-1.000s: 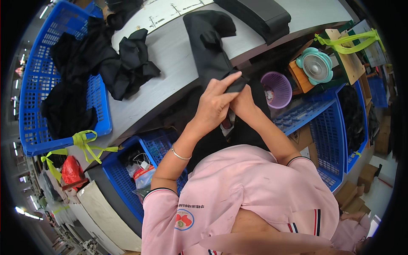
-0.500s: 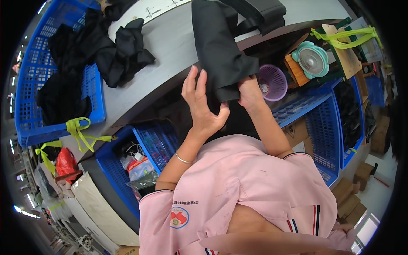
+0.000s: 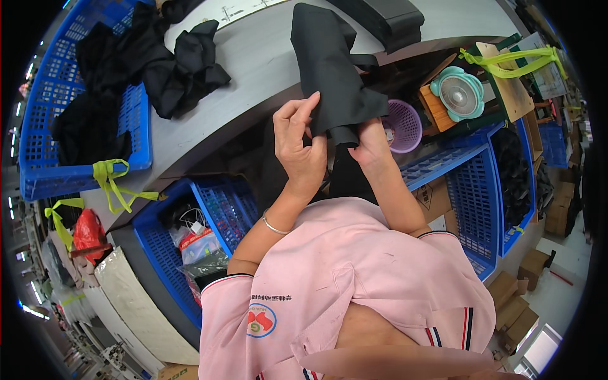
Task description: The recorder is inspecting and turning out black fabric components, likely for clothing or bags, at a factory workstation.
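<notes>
A long piece of black fabric (image 3: 329, 69) hangs over the table's near edge towards me. My left hand (image 3: 299, 140) is at the left side of its lower end, with fingers bent and the thumb closed in against the cloth. On the opposite side, my right hand (image 3: 372, 142) holds the lower end; its fingers are mostly hidden by the cloth. Behind the fabric's right side, a stack of dark folded fabric (image 3: 396, 25) lies on the table.
The grey table (image 3: 253, 69) curves across the top. Black fabric pieces (image 3: 193, 60) spill from a blue basket (image 3: 142, 168) at left. Other blue crates (image 3: 155, 237) stand below and at right (image 3: 472, 209). A purple bin (image 3: 408, 126) and a teal fan (image 3: 459, 94) are right of my hands.
My left hand has gone from spread fingers to bent ones, drawn in against the fabric edge. The fabric has shifted slightly down and right; my right hand keeps its hold.
</notes>
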Tool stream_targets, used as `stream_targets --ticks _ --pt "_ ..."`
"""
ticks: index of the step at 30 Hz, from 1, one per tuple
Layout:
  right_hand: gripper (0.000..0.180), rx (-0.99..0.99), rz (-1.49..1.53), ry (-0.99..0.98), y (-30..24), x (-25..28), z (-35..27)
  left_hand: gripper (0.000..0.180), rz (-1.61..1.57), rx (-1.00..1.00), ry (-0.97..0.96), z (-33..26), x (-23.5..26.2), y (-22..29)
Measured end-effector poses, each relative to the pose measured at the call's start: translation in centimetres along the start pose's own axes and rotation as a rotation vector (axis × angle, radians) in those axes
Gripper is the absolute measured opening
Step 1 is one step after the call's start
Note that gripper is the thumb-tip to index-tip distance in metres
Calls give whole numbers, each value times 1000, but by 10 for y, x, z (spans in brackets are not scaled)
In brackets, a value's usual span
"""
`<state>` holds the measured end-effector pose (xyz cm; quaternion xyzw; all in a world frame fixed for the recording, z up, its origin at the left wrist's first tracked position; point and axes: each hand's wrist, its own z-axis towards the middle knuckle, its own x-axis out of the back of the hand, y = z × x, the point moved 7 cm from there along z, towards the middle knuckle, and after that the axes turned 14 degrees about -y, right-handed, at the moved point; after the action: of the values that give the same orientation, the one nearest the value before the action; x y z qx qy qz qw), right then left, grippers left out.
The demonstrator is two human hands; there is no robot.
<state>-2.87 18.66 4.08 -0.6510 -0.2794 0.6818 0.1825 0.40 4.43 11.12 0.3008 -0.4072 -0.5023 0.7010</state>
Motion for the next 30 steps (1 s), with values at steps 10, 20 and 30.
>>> stream_targets --ticks 10,20,30 --pt "39 -1 158 9 16 9 -2 60 -43 -5 -44 -10 -6 4" --pt "38 75 174 -75 18 7 3 60 -59 8 -58 -8 -1 -3" --pt "40 54 108 -32 24 -1 15 63 -139 30 -72 -4 11 -26"
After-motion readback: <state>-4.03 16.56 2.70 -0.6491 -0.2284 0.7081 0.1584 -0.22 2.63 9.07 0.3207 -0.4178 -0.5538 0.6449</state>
